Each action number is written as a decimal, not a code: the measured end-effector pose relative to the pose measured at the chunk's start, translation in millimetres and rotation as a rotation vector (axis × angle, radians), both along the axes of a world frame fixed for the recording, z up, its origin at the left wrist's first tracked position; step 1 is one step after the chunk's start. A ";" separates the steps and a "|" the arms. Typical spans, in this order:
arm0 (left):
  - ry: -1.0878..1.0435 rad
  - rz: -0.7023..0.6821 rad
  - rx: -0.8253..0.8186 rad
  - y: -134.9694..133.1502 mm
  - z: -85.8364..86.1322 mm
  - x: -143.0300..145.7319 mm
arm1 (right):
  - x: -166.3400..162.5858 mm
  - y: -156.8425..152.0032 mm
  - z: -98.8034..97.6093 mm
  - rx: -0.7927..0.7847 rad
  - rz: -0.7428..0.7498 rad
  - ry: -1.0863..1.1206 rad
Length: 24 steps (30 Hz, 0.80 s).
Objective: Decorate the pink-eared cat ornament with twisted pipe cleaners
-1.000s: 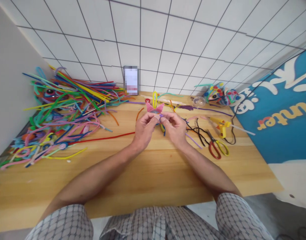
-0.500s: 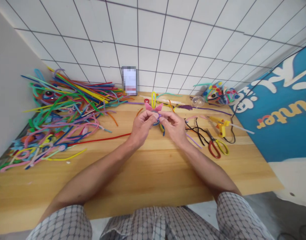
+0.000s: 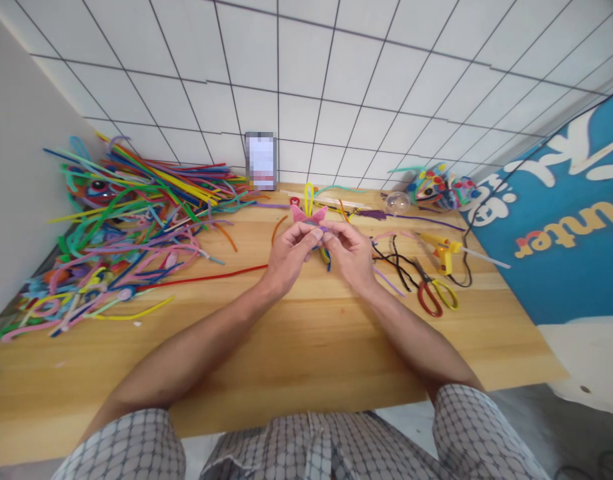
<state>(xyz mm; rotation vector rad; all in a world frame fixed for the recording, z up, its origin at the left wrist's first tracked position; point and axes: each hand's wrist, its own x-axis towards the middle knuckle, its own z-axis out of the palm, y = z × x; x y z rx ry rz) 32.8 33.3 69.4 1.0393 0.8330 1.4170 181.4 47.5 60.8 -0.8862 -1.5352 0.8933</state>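
A small purple piece of pipe cleaner (image 3: 323,230) sits pinched between the fingertips of both hands, mostly covered by them. My left hand (image 3: 292,252) closes on it from the left, thumb against forefinger. From the other side my right hand (image 3: 350,252) grips it the same way, the two thumbs nearly meeting. Just beyond the fingertips is a pipe-cleaner figure with pink pointed ears (image 3: 309,215) and a yellow loop (image 3: 309,195) standing up behind them. Its lower part is hidden by my hands. A blue and yellow strand (image 3: 325,257) shows below, between the hands.
A heap of coloured pipe cleaners (image 3: 151,200) covers the table's left side. A phone (image 3: 261,161) leans on the tiled wall. At right lie scissors (image 3: 430,293), black pipe cleaners (image 3: 397,261), a yellow glue gun (image 3: 443,250), a clear ball (image 3: 397,202) and decorated craft pieces (image 3: 431,187).
My fingers have shifted slightly to the right around the purple pipe cleaner, and less of it shows. The things on the table stay where they were.
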 end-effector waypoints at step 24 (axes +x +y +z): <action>0.161 -0.007 0.053 5.6 12.0 -12.0 | 6.9 7.0 5.8 0.004 0.061 -0.071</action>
